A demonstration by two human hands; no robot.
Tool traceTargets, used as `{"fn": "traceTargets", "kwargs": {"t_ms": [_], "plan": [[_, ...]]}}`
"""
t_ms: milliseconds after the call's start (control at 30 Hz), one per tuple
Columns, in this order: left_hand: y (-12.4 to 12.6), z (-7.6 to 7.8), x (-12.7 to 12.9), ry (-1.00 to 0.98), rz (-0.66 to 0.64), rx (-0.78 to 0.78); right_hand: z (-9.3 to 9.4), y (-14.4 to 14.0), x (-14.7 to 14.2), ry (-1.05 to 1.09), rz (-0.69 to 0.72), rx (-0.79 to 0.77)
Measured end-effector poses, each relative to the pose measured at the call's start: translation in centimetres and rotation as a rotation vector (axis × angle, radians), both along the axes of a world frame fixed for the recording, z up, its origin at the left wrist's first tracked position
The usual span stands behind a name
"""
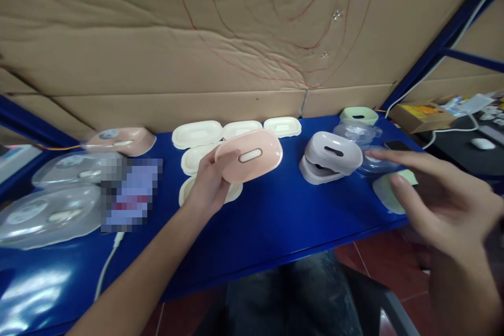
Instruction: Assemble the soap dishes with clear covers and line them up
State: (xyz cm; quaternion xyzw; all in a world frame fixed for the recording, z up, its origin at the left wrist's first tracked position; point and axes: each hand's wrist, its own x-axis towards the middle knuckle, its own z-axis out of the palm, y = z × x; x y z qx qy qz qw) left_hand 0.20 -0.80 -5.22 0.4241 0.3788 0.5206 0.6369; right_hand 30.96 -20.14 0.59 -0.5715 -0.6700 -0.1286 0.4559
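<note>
My left hand [208, 184] grips a pink oval plastic lid [249, 156] with a slot in its top, held tilted above the blue table [275, 220]. Under and behind it lie several cream oval trays [197, 134]. My right hand [437, 205] hovers open at the right, fingers spread and blurred, holding nothing. Its fingertips are near a clear plastic piece [374, 167] and a pale green oval piece [384, 191]. Left of those stands a grey oval box [331, 156], stacked in two parts.
Clear bagged oval items [47, 215] and a pink box [122, 140] lie at the left, by a blurred patch and a white cable [108, 262]. A green box [359, 114] and a phone [397, 145] sit at back right. Cardboard [236, 37] walls the back.
</note>
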Motion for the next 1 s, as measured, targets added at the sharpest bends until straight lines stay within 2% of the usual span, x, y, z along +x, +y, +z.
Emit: {"fn": "traceTargets", "kwargs": {"t_ms": [67,133,233,367,467,633,733,867,1000], "plan": [[0.0,0.3,0.1,-0.015,0.003,-0.036,-0.1,2.2,2.0,-0.140,-0.061,-0.066],[0.0,0.5,0.1,-0.050,0.006,-0.068,0.2,3.1,4.4,-0.250,-0.090,-0.191],[0.0,0.8,0.0,-0.116,0.010,-0.101,0.8,2.4,8.1,-0.365,-0.158,-0.362],[0.0,0.9,-0.1,-0.148,0.023,-0.161,1.4,0.3,12.6,-0.411,-0.302,-0.474],[0.1,0.8,0.0,-0.160,0.001,-0.161,1.6,0.1,14.9,-0.419,-0.384,-0.552],[0.0,0.6,0.2,-0.117,-0.012,-0.153,1.4,1.9,16.5,-0.402,-0.292,-0.650],[0.0,0.5,0.2,-0.099,-0.013,-0.154,0.8,1.9,17.1,-0.358,-0.275,-0.692],[0.0,0.6,0.2,-0.095,-0.014,-0.137,-0.5,0.0,17.6,-0.329,-0.258,-0.710],[-0.2,0.9,0.2,-0.105,-0.021,-0.173,-2.9,-2.8,17.7,-0.367,-0.295,-0.692]]}}
